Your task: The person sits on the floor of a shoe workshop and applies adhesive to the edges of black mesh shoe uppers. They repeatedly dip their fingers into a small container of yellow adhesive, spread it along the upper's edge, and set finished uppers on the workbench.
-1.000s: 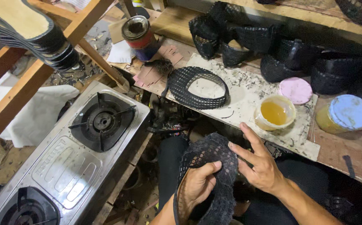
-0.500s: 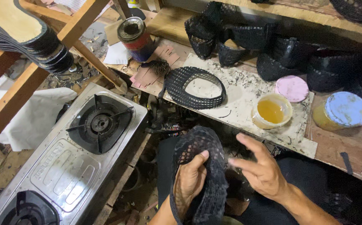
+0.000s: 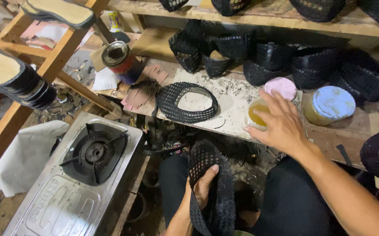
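- Left hand (image 3: 203, 190): clenched around a black woven mesh shoe upper (image 3: 211, 192), thumb across its outer face, holding it low over the lap, below the front edge of the table (image 3: 329, 140).
- Right hand (image 3: 281, 122): released, fingers spread, empty, hovering over a small open cup of amber liquid (image 3: 256, 114) that stands at the table's front edge. Whether the fingertips touch the cup cannot be told.
- Risk 1: the cup sits right at the front edge; a careless reach could probably tip it, spilling the liquid onto the lap and the mesh piece held below.
- Risk 2: a pink lid (image 3: 280, 86) lies just behind the cup and a blue-lidded jar (image 3: 331, 105) near it toward the right; a wide sweep of the spread fingers might knock either.
- Risk 3: the one-handed grip on the limp mesh looks loose at its lower end; it could slip toward the floor.
- Risk 4: a gas stove (image 3: 89, 166) stands near the left knee, no flame visible; trailing mesh would be at hazard if it were lit.
- Appearance of the held piece: black, open lattice weave, soft and folded, curved like a shoe's front, matching the flat mesh upper (image 3: 189, 102) lying on the pale board at the table's middle and the row of black uppers (image 3: 285, 61) along the back edge.
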A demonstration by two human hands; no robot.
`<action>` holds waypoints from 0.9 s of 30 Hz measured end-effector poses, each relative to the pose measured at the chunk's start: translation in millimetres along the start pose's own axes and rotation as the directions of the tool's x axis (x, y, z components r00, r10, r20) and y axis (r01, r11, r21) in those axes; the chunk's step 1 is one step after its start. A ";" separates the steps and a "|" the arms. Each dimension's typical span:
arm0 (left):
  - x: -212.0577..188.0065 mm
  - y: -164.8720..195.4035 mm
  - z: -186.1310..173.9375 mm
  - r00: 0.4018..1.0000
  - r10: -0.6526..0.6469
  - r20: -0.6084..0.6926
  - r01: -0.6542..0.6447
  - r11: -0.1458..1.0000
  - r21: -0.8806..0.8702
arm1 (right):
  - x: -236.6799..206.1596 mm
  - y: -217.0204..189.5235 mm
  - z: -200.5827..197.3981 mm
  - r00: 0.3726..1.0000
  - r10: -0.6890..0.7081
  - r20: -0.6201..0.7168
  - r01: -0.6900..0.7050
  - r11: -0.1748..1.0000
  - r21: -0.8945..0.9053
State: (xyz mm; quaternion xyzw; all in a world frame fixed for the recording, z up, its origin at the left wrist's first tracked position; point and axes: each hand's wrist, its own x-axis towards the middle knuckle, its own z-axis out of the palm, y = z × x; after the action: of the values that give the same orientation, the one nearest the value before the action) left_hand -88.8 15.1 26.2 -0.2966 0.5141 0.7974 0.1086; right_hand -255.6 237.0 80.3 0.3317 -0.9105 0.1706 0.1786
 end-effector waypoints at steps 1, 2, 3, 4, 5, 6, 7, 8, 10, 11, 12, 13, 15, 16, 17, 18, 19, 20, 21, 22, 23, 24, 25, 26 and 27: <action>1.5 -2.3 -0.1 0.998 0.058 0.038 -0.058 0.998 -0.001 | 5.9 8.9 1.5 0.999 0.003 0.049 0.000 0.998 -0.061; 4.1 -4.8 -0.4 0.990 0.116 0.074 -0.116 0.993 -0.007 | 7.9 16.2 2.3 0.995 0.008 0.100 0.004 0.993 -0.119; 7.3 -8.0 -1.2 0.979 0.173 0.107 -0.173 0.985 -0.015 | 6.4 21.9 3.0 0.993 0.032 0.116 -0.021 0.996 -0.092; 11.1 -11.0 -2.6 0.981 0.157 0.114 -0.146 0.984 -0.102 | 4.4 26.5 4.3 0.990 0.052 0.133 -0.044 0.997 -0.063; 15.2 -14.3 -3.8 0.983 0.142 0.118 -0.118 0.975 -0.190 | 2.4 30.8 5.6 0.986 0.069 0.153 -0.064 0.997 -0.032; 19.0 -16.7 -5.8 0.984 0.126 0.122 -0.088 0.956 -0.280 | -0.7 34.1 6.1 0.992 0.086 0.092 -0.088 0.996 0.010; 23.0 -18.0 -8.5 0.989 0.104 0.109 -0.071 0.960 -0.269 | -6.5 34.8 6.2 0.993 0.110 0.038 -0.112 0.992 0.054; 26.8 -18.4 -10.7 0.990 0.091 0.104 -0.058 0.959 -0.278 | -13.4 32.2 7.3 0.990 0.139 -0.014 -0.137 0.986 0.098; 30.6 -18.1 -12.2 0.989 0.070 0.132 -0.026 0.951 -0.307 | -28.6 20.5 8.7 0.990 0.144 0.003 -0.141 0.967 0.212; 31.3 -17.2 -11.5 0.985 0.065 0.160 -0.010 0.946 -0.323 | -37.0 12.8 6.9 0.989 0.146 0.011 -0.144 0.953 0.267; 31.8 -16.1 -9.7 0.980 0.060 0.187 0.007 0.941 -0.339 | -48.8 0.9 5.1 0.994 0.107 0.009 -0.104 0.932 0.347; 31.2 -15.3 -6.8 0.977 0.044 0.211 0.033 0.937 -0.347 | -60.8 -14.2 5.2 0.998 0.069 0.003 -0.064 0.903 0.424; 30.0 -13.8 0.1 0.969 0.027 0.246 0.063 0.933 -0.353 | -78.6 -43.5 8.4 1.000 -0.026 0.003 0.021 0.877 0.479; 29.5 -13.3 3.1 0.964 0.036 0.263 0.060 0.936 -0.348 | -85.0 -52.5 7.7 0.997 -0.073 0.001 0.063 0.859 0.507; 30.1 -12.6 5.7 0.960 0.055 0.274 0.041 0.943 -0.332 | -88.0 -57.6 7.8 0.993 -0.115 -0.024 0.112 0.864 0.491; 30.3 -12.3 7.5 0.954 0.082 0.290 0.016 0.947 -0.321 | -88.8 -61.5 9.6 0.986 -0.158 -0.048 0.162 0.866 0.473; 30.6 -12.2 8.6 0.945 0.072 0.319 0.037 0.946 -0.321 | -88.8 -63.1 10.7 0.977 -0.200 -0.070 0.210 0.865 0.455; 30.2 -12.8 9.5 0.935 0.060 0.350 0.059 0.945 -0.320 | -87.2 -61.7 11.4 0.979 -0.189 -0.073 0.202 0.872 0.446; 29.9 -13.2 9.9 0.923 0.050 0.382 0.080 0.945 -0.317 | -83.9 -58.3 12.4 0.981 -0.177 -0.079 0.194 0.879 0.435; 28.7 -14.3 10.4 0.922 0.040 0.386 0.092 0.944 -0.317 | -81.1 -54.6 12.7 0.982 -0.166 -0.087 0.187 0.887 0.422; 26.7 -15.4 10.4 0.920 0.031 0.390 0.103 0.943 -0.318 | -79.0 -51.5 12.5 0.982 -0.164 -0.088 0.186 0.889 0.418; 25.6 -15.9 10.7 0.919 0.023 0.394 0.113 0.941 -0.319 | -77.5 -48.9 11.9 0.982 -0.164 -0.089 0.186 0.891 0.415; 24.5 -15.8 11.1 0.916 0.065 0.395 0.063 0.951 -0.303 | -76.4 -46.7 10.5 0.982 -0.165 -0.088 0.187 0.891 0.414; 23.8 -15.4 10.1 0.913 0.107 0.395 0.012 0.957 -0.289 | -76.5 -45.3 8.7 0.980 -0.182 -0.083 0.200 0.891 0.408; 23.0 -15.1 10.2 0.908 0.152 0.390 -0.042 0.960 -0.276 | -76.6 -44.6 6.9 0.976 -0.202 -0.078 0.216 0.889 0.404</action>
State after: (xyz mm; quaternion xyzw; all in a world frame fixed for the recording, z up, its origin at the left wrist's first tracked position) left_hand -103.7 27.8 4.3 -0.1096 0.3846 0.9068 0.1333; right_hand -172.6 243.5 49.2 0.4547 -0.8101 0.3433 0.1379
